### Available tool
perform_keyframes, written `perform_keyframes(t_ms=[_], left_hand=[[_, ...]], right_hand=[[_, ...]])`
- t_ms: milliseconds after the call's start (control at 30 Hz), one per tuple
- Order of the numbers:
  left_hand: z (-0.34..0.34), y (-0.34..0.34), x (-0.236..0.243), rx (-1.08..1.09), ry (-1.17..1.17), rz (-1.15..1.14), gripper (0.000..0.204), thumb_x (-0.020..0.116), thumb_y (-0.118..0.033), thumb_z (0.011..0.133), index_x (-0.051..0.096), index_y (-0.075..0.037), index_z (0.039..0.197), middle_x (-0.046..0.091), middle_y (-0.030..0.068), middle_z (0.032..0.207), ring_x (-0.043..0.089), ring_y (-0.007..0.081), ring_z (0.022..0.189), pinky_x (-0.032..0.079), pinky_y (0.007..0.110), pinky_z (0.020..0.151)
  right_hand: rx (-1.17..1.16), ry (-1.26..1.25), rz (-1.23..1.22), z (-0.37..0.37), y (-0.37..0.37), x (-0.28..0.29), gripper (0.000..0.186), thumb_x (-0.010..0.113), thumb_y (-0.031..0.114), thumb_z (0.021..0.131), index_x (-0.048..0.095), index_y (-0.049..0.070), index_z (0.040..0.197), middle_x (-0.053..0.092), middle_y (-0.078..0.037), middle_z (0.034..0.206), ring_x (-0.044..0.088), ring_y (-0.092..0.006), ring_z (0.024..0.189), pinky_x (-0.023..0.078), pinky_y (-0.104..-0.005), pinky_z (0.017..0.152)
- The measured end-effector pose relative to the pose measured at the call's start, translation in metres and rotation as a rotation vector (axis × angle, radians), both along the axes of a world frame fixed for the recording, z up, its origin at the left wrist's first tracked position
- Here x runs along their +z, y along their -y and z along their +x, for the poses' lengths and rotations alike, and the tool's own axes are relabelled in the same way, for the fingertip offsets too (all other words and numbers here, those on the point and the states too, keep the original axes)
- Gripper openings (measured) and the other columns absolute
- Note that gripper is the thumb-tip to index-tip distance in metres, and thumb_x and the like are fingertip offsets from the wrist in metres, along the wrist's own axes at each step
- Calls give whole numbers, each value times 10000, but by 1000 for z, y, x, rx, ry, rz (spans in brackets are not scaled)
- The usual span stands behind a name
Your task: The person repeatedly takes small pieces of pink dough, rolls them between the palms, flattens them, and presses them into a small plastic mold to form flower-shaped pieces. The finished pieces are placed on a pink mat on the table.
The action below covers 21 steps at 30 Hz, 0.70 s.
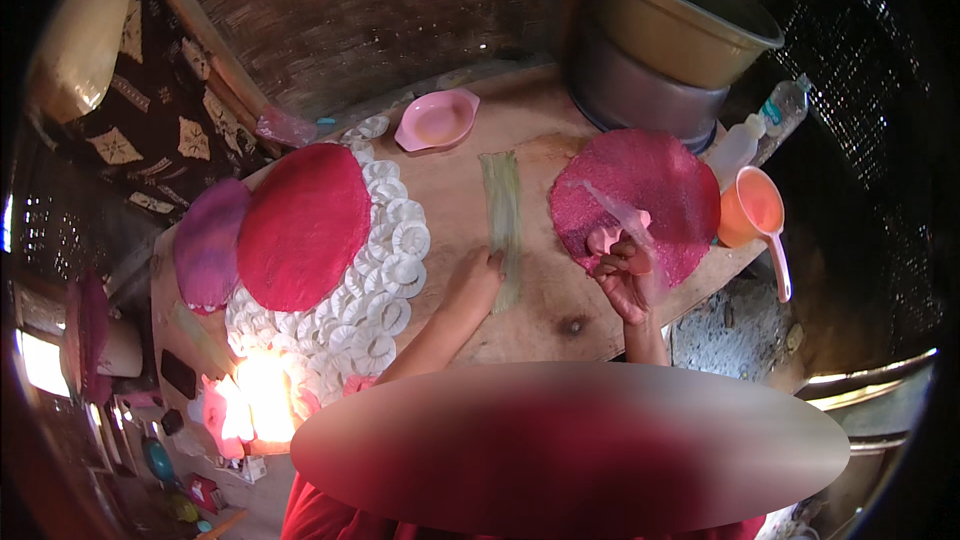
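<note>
A pale green strip of dried leaf (503, 210) lies lengthwise on the wooden table. My left hand (474, 283) rests at its near left edge, fingers curled together against it. My right hand (628, 285) is raised at the near side of a round pink woven mat (640, 165), fingers bent in a pinch. From it a thin, see-through whitish strip (605, 202) extends up and to the left, blurred; I cannot tell its material. A small pink lump (603, 240) shows on the mat just beyond my fingers.
Left are many white ruffled rounds (385, 275), a red round mat (305, 225) and a purple one (208, 245). A pink dish (437, 121) stands at the back. Far right are stacked large basins (690, 20), plastic bottles (785, 105) and an orange dipper (750, 208) by the table edge.
</note>
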State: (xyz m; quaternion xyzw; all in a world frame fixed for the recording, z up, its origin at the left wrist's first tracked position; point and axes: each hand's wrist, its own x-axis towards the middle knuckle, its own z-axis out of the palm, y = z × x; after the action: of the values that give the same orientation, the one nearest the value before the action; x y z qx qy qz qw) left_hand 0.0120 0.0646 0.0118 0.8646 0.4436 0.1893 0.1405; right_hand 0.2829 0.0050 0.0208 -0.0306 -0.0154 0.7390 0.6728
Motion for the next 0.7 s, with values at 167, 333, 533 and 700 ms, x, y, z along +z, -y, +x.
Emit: perform_keyframes(t_ms=[167,333,533,700], left_hand=[[-3,21,9,-30,19,-10,330,655,-138,826,617,3,1121,564,204,1006,576,367,914,487,451,776],[9,8,16,43,-75,-76,337,648,-160,843,609,-22,1148,563,218,1046,575,378,962,485,449,789],[7,14,23,65,-6,-166,519,619,-273,876,492,23,1283,547,257,1174,533,420,1084,442,466,924],[6,55,4,-99,-186,-51,774,568,-479,882,377,91,1370,371,245,1450,335,362,1366,250,430,1147]], right_hand=[[-62,56,84,19,17,5,256,535,195,960,585,110,1196,576,52,852,472,-92,721,390,-261,759],[-58,50,47,17,15,15,220,515,200,971,569,83,1150,574,7,853,489,-115,728,393,-281,737],[-19,-184,243,6,-7,31,206,536,147,958,580,84,1149,571,28,852,481,-84,695,380,-258,722],[123,495,60,-21,-51,37,265,623,213,919,594,77,1144,613,-19,905,543,-127,740,434,-291,670]])
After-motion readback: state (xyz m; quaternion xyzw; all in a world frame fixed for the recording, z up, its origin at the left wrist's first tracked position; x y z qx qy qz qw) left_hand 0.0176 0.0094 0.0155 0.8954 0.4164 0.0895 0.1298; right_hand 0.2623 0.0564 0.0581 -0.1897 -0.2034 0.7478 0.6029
